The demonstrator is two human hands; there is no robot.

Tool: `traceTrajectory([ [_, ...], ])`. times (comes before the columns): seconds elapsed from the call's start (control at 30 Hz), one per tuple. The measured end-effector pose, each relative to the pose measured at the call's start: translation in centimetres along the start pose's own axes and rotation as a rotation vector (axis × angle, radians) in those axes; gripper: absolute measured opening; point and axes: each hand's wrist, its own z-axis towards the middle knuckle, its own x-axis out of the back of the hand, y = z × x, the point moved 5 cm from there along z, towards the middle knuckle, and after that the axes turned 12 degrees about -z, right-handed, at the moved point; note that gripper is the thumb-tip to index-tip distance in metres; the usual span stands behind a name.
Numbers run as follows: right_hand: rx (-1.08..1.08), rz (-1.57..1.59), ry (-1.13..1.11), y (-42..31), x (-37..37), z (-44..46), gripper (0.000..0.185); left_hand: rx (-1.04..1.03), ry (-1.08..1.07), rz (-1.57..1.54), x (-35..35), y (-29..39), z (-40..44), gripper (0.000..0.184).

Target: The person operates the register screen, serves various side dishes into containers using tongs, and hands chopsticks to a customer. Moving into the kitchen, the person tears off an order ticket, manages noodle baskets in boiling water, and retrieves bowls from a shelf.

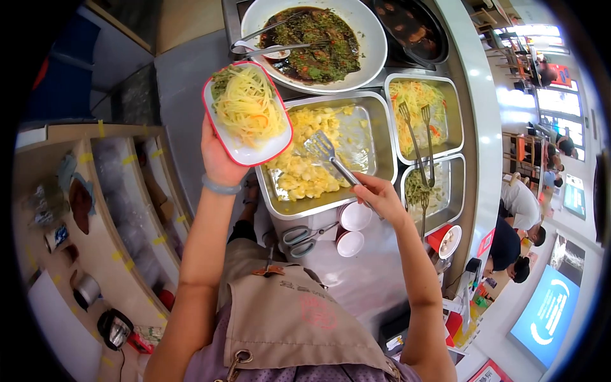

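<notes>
My left hand holds a white plate with a red rim from below, its fingers mostly hidden. Shredded yellow vegetables and some greens lie on the plate. My right hand is closed round the handle of a slotted metal spatula. The spatula's head is over a steel tray of yellow chunky food, whose right part shows bare metal. The plate overlaps the tray's left edge.
A large white bowl of dark sauced food stands beyond. Two smaller trays with tongs are at the right. Scissors and small white cups lie nearer. Shelves stand left; people are far right.
</notes>
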Motion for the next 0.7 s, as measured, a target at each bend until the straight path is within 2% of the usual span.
traceTrajectory([
  [0.13, 0.04, -0.015, 0.166, -0.7, 1.9, -3.3, 0.042, 0.028, 0.01, -0.012, 0.7, -2.6, 1.2, 0.046],
  [0.23, 0.071, -0.014, 0.274, -2.3, 2.7, -5.8, 0.043, 0.059, 0.139, -0.003, 1.6, -5.3, 1.8, 0.046],
  [0.33, 0.15, -0.04, 0.398, -4.2, 3.0, -7.6, 0.043, 0.089, 0.162, 0.022, 1.7, -8.4, 2.7, 0.048],
  [0.4, 0.333, -0.238, 0.546, -6.4, 2.8, -8.6, 0.044, 0.11, 0.185, 0.006, 1.6, -10.4, 3.0, 0.05],
  [0.47, 0.34, -0.357, 0.584, -7.7, 2.5, -8.9, 0.046, 0.218, 0.061, -0.098, 0.4, -12.7, 3.2, 0.052],
  [0.57, 0.396, -0.639, 0.777, -8.7, 1.8, -8.9, 0.052, 0.236, 0.078, -0.065, 0.4, -15.1, 3.7, 0.055],
  [0.7, 0.41, -0.811, 0.853, -7.5, 1.5, -8.1, 0.062, 0.252, 0.088, -0.083, 0.4, -16.4, 4.0, 0.055],
])
